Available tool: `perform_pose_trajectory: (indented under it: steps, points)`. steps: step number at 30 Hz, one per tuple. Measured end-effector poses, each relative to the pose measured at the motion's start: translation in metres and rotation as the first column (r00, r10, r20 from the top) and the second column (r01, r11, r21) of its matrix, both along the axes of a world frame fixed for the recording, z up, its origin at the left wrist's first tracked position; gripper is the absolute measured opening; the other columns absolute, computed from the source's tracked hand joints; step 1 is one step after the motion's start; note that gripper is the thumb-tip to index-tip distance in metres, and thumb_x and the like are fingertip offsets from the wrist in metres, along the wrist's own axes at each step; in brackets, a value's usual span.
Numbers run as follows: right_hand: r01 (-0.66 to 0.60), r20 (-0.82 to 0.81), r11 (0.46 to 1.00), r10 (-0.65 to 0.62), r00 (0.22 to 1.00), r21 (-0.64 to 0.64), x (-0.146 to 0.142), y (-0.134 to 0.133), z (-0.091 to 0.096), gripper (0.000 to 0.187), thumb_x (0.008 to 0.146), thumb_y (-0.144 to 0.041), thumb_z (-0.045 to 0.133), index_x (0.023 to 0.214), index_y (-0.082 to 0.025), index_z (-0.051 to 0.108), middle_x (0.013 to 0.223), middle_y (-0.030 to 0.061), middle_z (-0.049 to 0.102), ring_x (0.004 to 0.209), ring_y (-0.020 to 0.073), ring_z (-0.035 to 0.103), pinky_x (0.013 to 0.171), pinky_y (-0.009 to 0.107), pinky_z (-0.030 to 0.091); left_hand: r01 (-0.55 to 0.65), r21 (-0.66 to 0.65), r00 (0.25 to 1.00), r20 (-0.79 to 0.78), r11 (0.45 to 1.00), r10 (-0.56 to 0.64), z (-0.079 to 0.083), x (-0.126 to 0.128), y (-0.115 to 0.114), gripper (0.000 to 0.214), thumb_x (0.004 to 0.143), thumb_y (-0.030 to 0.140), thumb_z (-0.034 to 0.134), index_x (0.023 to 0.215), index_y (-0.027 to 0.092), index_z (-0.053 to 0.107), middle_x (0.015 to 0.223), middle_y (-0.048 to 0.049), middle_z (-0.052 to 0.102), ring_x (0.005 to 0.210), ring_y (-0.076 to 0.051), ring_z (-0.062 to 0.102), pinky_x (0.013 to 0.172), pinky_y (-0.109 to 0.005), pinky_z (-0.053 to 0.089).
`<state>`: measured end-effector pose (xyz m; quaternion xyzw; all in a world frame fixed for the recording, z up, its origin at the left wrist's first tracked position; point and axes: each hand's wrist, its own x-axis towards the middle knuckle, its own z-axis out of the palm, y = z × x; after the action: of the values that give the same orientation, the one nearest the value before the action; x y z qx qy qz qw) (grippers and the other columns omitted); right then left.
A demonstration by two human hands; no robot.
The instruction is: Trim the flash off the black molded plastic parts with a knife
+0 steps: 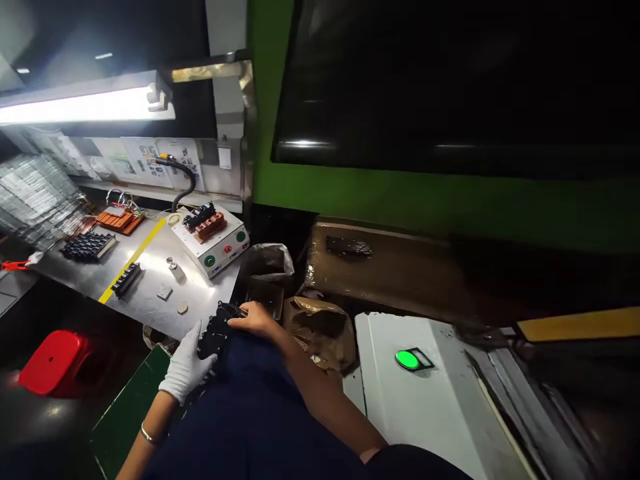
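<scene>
My left hand (186, 367) wears a white glove and is wrapped round the lower side of a black plastic part (216, 331) held over my lap. My bare right hand (255, 319) grips the same part from its upper right side, fingers curled on it. Both hands are just off the near corner of the steel workbench (150, 280). My dark blue clothing fills the lower middle of the view.
On the bench stand a white tester box (213, 248) with green and red buttons, an orange fixture (119, 220), black connector parts (89, 245) and a yellow tape line (133, 257). A bag-lined bin (267, 263) sits beside it. A red stool (53, 360) stands left; a green lit button (407, 360) right.
</scene>
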<state>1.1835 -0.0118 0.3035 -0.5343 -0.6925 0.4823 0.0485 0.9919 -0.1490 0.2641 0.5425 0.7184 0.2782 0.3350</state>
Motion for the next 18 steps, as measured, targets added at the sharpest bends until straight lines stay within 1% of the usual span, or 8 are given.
perform_pose_trajectory:
  steps: [2,4,6,9,12,14,16,18]
  points:
    - [0.150,0.099,0.986,-0.157,0.983,0.073,0.023,0.018,-0.008,0.028,0.070,-0.043,0.070,0.073,-0.016,0.065,0.071,0.0031,0.064,0.070,0.0165,0.058,0.055,0.023,0.030,-0.030,-0.011,0.999,0.033,0.999,0.030,-0.012,0.011,0.026,0.077,0.075,0.030,0.065,0.144,0.018,0.035,0.140,-0.0147,0.051,0.133,-0.027,0.047,0.112,-0.039,0.034]
    - [0.276,0.172,0.951,-0.297,0.939,0.136,0.045,0.034,-0.017,0.029,0.075,-0.045,0.065,0.081,-0.016,0.067,0.082,0.0081,0.069,0.081,0.0210,0.063,0.058,0.025,0.033,-0.038,-0.105,0.990,0.130,0.994,0.051,-0.018,0.024,0.056,0.073,0.076,0.031,0.064,0.142,0.016,0.037,0.133,-0.0153,0.056,0.125,-0.027,0.053,0.108,-0.041,0.039]
    - [0.373,0.220,0.912,-0.405,0.888,0.171,0.067,0.047,-0.026,0.031,0.079,-0.045,0.060,0.086,-0.016,0.067,0.089,0.0116,0.071,0.089,0.0238,0.065,0.062,0.025,0.036,0.008,-0.190,0.975,0.219,0.982,0.034,-0.019,0.041,0.091,0.070,0.076,0.029,0.066,0.139,0.014,0.041,0.124,-0.0147,0.060,0.114,-0.025,0.060,0.102,-0.041,0.043]
    - [0.490,0.270,0.856,-0.518,0.812,0.166,0.101,0.060,-0.040,0.031,0.079,-0.045,0.058,0.086,-0.016,0.067,0.093,0.0147,0.072,0.093,0.0269,0.067,0.065,0.028,0.040,0.129,-0.226,0.950,0.307,0.966,-0.055,-0.021,0.076,0.157,0.058,0.079,0.024,0.065,0.133,0.014,0.047,0.111,-0.0106,0.066,0.102,-0.020,0.064,0.096,-0.035,0.048]
    - [0.584,0.319,0.801,-0.592,0.740,0.133,0.130,0.061,-0.050,0.028,0.078,-0.043,0.059,0.084,-0.017,0.068,0.090,0.0143,0.073,0.091,0.0293,0.069,0.067,0.031,0.044,0.257,-0.279,0.907,0.401,0.925,-0.130,-0.031,0.131,0.233,0.046,0.084,0.021,0.062,0.127,0.013,0.051,0.096,-0.0070,0.067,0.091,-0.016,0.065,0.088,-0.031,0.051]
    - [0.631,0.357,0.767,-0.625,0.694,0.117,0.145,0.054,-0.058,0.023,0.078,-0.040,0.060,0.083,-0.019,0.069,0.088,0.0134,0.074,0.091,0.0304,0.070,0.070,0.033,0.048,0.344,-0.345,0.869,0.469,0.873,-0.157,-0.040,0.178,0.282,0.037,0.088,0.024,0.060,0.122,0.012,0.054,0.092,-0.0064,0.066,0.082,-0.015,0.065,0.079,-0.033,0.054]
    - [0.662,0.392,0.743,-0.641,0.660,0.100,0.155,0.043,-0.068,0.018,0.078,-0.038,0.059,0.082,-0.024,0.070,0.086,0.0102,0.075,0.090,0.0301,0.071,0.074,0.036,0.052,0.428,-0.394,0.823,0.541,0.813,-0.171,-0.047,0.228,0.327,0.033,0.090,0.031,0.058,0.118,0.013,0.057,0.101,-0.0075,0.065,0.085,-0.017,0.064,0.077,-0.036,0.055]
    - [0.676,0.421,0.733,-0.639,0.644,0.078,0.163,0.029,-0.079,0.016,0.079,-0.035,0.056,0.081,-0.030,0.071,0.085,0.0073,0.076,0.088,0.0304,0.072,0.074,0.040,0.055,0.505,-0.397,0.764,0.619,0.766,-0.183,-0.050,0.276,0.365,0.034,0.091,0.035,0.058,0.119,0.015,0.057,0.114,-0.0090,0.062,0.095,-0.019,0.063,0.081,-0.040,0.055]
